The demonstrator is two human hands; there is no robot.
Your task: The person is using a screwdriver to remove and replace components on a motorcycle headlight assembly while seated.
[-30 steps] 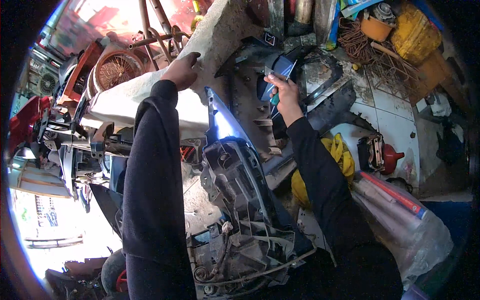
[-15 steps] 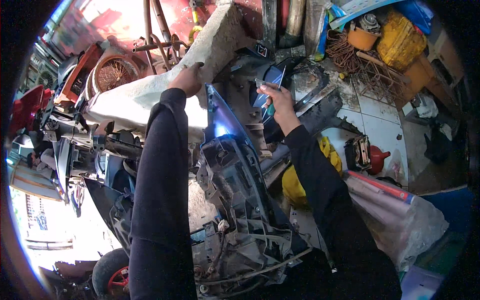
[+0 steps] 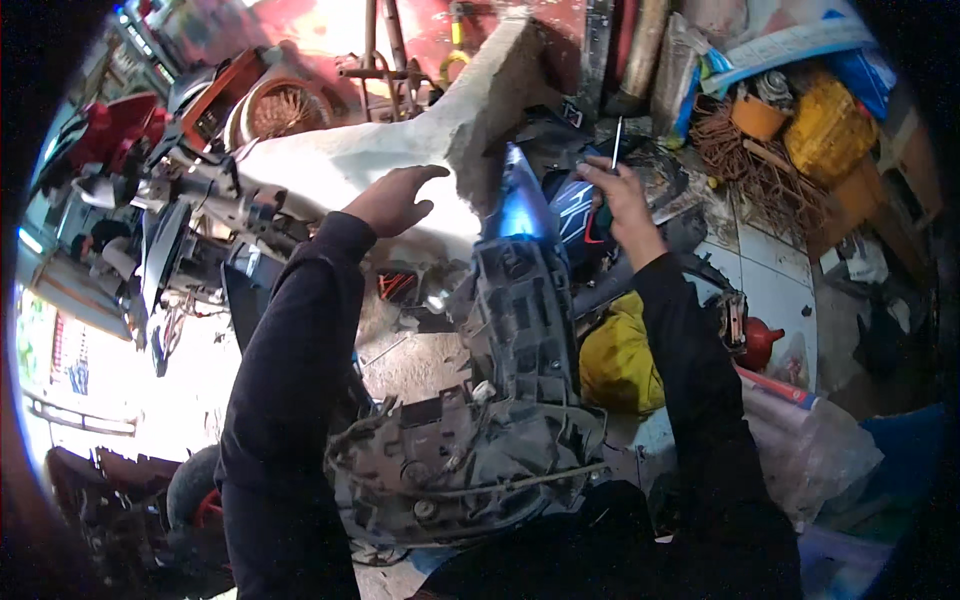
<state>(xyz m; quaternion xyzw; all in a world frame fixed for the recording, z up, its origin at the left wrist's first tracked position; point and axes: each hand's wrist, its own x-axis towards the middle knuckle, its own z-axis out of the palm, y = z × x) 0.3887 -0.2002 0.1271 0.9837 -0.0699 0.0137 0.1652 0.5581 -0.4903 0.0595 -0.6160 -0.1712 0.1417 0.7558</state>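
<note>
A dark plastic motorcycle body assembly (image 3: 520, 320), dusty and ribbed, stands in front of me, its glossy blue tip (image 3: 520, 205) pointing away. My left hand (image 3: 393, 203) hovers to the left of that tip, holding nothing, with thumb and fingers apart. To the tip's right, my right hand (image 3: 628, 205) is closed around a screwdriver (image 3: 617, 142), whose bare shaft points up. Most of the screwdriver's handle is hidden by the fingers. Something small and greyish shows at the fingertips, too small to name.
A pale concrete ledge (image 3: 330, 155) runs behind my left hand. On the right are a yellow bag-like bundle (image 3: 622, 355), a red funnel (image 3: 762, 343), rusty wire (image 3: 725, 140) and a plastic-wrapped roll (image 3: 800, 440). A stripped motorcycle frame (image 3: 215, 205) stands at left.
My view has shifted, and the body assembly now appears turned more upright. The left hand's fingers have spread, and it has come nearer to me. The right hand still grips the screwdriver.
</note>
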